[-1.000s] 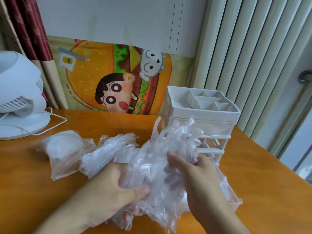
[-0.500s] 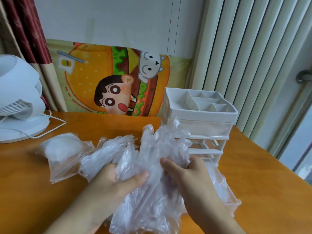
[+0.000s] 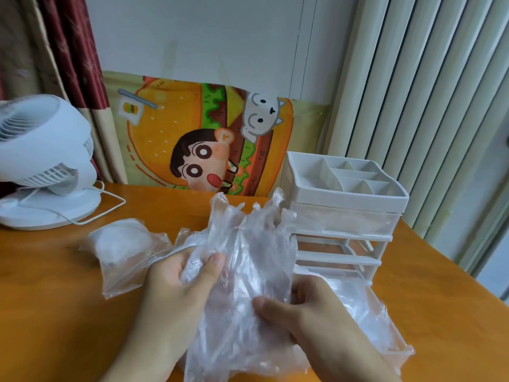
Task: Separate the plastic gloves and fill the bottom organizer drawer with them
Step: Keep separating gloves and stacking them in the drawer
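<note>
- Left hand [image 3: 180, 282] pinches the crumpled bunch of clear thin plastic gloves [image 3: 248, 271], thumb on top.
- Right hand [image 3: 311, 312] grips the same bunch lower down, thumb pressed across the film.
- Gloves held up above the orange wooden table [image 3: 55, 326], in front of the white plastic drawer organizer [image 3: 347, 199].
- Clear bottom drawer [image 3: 385, 334] pulled out, gloves already inside.

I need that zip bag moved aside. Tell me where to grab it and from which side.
Pinch the zip bag at its flat, empty near corner, coming from the left front. The white bulge fills its far end, and the left hand and the glove bundle block its right side.
</note>
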The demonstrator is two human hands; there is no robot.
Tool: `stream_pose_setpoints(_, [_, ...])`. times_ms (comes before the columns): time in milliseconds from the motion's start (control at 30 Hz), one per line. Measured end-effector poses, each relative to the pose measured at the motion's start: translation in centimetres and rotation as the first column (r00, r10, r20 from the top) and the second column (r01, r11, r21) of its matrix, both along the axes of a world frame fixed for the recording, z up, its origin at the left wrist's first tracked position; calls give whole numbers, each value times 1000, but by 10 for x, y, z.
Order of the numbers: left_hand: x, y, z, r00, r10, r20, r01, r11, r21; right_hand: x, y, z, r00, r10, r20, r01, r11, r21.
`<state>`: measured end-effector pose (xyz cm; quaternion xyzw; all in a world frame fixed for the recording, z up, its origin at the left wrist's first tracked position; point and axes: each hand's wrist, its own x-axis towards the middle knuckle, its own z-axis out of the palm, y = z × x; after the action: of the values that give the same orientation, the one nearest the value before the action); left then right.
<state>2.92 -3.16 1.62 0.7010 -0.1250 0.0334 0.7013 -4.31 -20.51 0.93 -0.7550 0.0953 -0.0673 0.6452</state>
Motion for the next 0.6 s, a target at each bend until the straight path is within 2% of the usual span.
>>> stream_pose_setpoints(100, [8, 7, 3, 994, -77, -80, 71, 995, -76, -1, -4, 0, 1000, 11, 0, -11, 999, -30])
stream_pose_setpoints(200, [16, 14, 5, 983, -123, -135, 113, 990, -82, -1, -5, 0, 996, 92, -24, -93, 992, -80])
stream_pose_setpoints(333, [24, 23, 4, 990, -18, -139, 0, 992, -129, 0, -5, -1, 988, 153, -17, -154, 986, -59])
stream_pose_setpoints(467, [27, 25, 3, 990, 27, -136, -55, 977, -207, 2, -6, -2, 992, 126, 6, -126, 992, 5])
stream_pose_setpoints(600, [23, 21, 7, 957, -199, -210, 167, 973, -162, 2, -10, -2, 997, 19, 76, -25, 997, 75])
